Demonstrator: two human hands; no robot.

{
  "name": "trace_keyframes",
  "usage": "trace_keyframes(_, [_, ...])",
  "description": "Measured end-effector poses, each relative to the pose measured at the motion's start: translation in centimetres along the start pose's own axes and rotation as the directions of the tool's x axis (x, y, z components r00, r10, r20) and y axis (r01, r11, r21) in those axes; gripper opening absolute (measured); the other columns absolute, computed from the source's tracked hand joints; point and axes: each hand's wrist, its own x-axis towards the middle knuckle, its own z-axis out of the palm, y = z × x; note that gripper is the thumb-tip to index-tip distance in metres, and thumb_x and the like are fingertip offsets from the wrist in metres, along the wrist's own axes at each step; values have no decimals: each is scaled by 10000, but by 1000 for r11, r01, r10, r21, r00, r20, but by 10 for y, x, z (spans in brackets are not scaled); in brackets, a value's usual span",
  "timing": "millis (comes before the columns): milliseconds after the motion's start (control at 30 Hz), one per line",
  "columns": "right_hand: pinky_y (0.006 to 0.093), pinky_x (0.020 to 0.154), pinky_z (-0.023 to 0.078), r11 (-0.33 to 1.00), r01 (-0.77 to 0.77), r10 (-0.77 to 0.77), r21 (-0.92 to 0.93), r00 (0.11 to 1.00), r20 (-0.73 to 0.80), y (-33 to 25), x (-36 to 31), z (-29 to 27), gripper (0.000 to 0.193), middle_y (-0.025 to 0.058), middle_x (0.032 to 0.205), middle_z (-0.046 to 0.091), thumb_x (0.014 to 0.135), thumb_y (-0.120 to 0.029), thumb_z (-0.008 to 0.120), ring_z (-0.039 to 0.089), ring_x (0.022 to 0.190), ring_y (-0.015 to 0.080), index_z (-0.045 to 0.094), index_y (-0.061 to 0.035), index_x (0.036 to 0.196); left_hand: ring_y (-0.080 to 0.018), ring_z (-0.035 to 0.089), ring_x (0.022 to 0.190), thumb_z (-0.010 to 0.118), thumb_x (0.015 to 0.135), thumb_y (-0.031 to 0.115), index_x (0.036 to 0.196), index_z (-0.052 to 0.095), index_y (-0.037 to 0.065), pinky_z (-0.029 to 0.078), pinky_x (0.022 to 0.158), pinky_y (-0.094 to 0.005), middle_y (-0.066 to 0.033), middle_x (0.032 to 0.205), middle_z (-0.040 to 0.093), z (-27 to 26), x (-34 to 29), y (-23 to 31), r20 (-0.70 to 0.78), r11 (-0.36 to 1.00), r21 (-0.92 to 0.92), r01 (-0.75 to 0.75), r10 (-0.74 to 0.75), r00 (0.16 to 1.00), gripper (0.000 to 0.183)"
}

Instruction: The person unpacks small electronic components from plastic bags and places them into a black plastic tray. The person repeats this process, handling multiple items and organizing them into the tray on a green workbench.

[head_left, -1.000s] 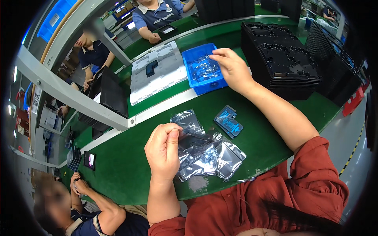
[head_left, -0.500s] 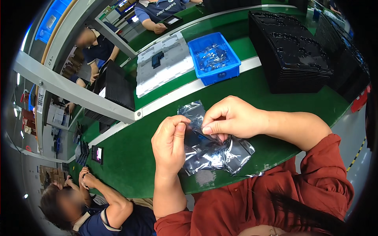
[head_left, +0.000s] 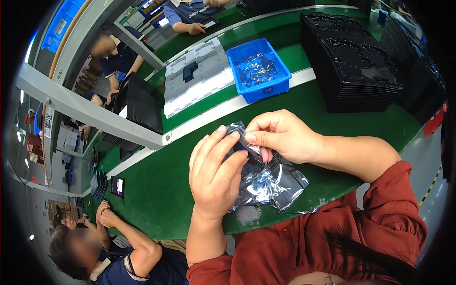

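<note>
Over the green tabletop in front of me, my right hand [head_left: 287, 137] pinches the upper edge of a shiny, see-through grey plastic bag [head_left: 236, 127] between thumb and fingers. My left hand [head_left: 214, 173] is wrapped against the bag's left side, fingers bent over it and thumb below. What lies inside this bag, if anything, is hidden by my fingers. Beneath my hands several more crinkled shiny grey bags [head_left: 268, 187] lie in a loose heap near the table's front edge.
Beyond my hands stands a blue bin [head_left: 264, 94] with small clear bags. Left of it, a white foam tray [head_left: 206, 92] carries a dark part [head_left: 190, 71]. Stacked black trays [head_left: 361, 71] rise at right. A metal frame post [head_left: 95, 107] crosses at left; co-workers sit around.
My left hand has shifted right and up, from a pinch to fingers laid over the bag. My right hand has risen slightly, still pinching. A co-worker across the table has raised one hand.
</note>
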Motion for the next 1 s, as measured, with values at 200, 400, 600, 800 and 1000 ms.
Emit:
trace_keyframes(200, [411,688,486,512,397,-460,-761,876,148,-2,8,-11,95,153,752,614,799,-100,628,599,737,352,629,-6,814,-302,634,894,712,705,27,770,589,25,508,800,-387,-95,846,639,-2,1,3,6,994,-105,-15,15,1000,139])
trace_keyframes(400, [346,652,499,519,437,-564,-735,821,90,-7,1,-11,80,109,931,594,797,-81,658,610,730,262,635,-27,853,-303,619,931,709,699,27,787,594,25,506,795,-385,-88,867,631,-2,2,0,56,1000,0,-24,24,998,145])
trace_keyframes(600, [356,756,488,581,429,-442,-691,880,175,-5,-3,-6,134,128,985,605,759,-136,669,606,869,273,658,-5,785,-314,614,973,711,687,37,808,619,40,495,817,-414,-86,915,631,0,2,4,94,993,81,-85,77,993,153])
trace_keyframes(800, [271,715,463,857,250,-264,-451,964,33,-8,0,-12,94,97,983,622,786,-68,669,586,807,144,651,17,748,-291,538,1138,675,785,339,1190,539,93,288,1029,-536,-112,1180,579,0,1,6,95,987,145,67,-81,992,494])
trace_keyframes(1000, [249,768,433,805,359,-389,-472,920,35,-19,3,-26,150,64,983,605,874,-111,617,542,857,106,619,16,796,-272,600,769,665,829,248,1139,552,-4,475,734,-391,-125,874,607,-5,-6,-17,306,909,-16,417,-392,867,416])
